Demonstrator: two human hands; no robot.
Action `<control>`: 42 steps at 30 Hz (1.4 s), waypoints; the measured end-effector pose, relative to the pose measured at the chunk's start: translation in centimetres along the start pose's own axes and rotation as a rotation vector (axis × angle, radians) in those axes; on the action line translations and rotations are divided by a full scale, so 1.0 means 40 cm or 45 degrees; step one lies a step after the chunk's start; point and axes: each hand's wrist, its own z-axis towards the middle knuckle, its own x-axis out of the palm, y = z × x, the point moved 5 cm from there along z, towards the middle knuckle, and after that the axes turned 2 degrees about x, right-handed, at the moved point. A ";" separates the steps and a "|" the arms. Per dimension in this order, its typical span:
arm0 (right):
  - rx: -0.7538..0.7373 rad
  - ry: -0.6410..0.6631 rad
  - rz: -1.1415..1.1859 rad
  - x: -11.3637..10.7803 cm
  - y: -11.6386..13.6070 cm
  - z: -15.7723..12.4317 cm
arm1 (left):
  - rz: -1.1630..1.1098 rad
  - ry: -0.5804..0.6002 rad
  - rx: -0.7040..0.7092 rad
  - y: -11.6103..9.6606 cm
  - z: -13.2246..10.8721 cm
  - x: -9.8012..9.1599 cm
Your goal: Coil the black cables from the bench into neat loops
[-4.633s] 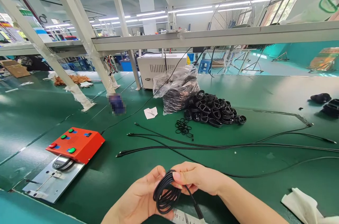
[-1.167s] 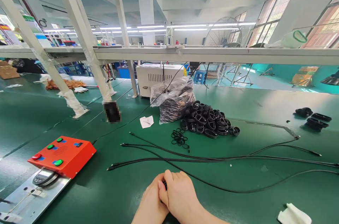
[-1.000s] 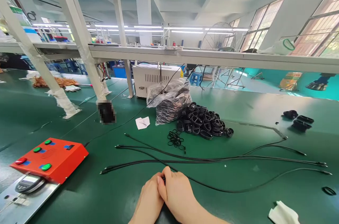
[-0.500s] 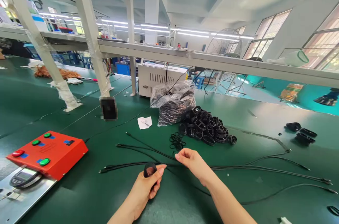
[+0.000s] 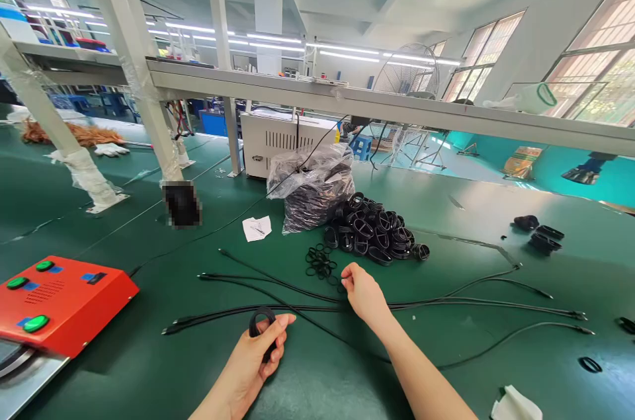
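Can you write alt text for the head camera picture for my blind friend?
A person's left hand holds a black ring, and the right hand hovers over black cables on a green workbench, near a heap of black rings.

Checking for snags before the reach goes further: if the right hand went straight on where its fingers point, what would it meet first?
Probably the loose cluster of small black rings, just beyond the fingers of the right hand, though depth is hard to judge from this view.

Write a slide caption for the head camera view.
Left hand holds a black ring while the right hand reaches over black cables.
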 end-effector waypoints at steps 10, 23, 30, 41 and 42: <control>0.003 0.384 0.341 -0.003 0.031 -0.021 | 0.074 -0.067 0.081 0.004 0.011 0.003; 0.041 1.065 1.127 0.094 0.155 -0.147 | 0.293 -0.148 0.272 -0.003 -0.005 0.025; -0.024 1.234 1.120 0.124 0.168 -0.181 | 0.383 -0.221 0.359 -0.034 -0.001 0.004; -0.226 1.023 0.557 0.063 0.142 -0.147 | 0.619 -0.091 0.414 -0.034 -0.010 0.014; -0.283 0.907 0.466 0.051 0.150 -0.148 | 0.650 -0.083 0.432 -0.035 -0.007 0.013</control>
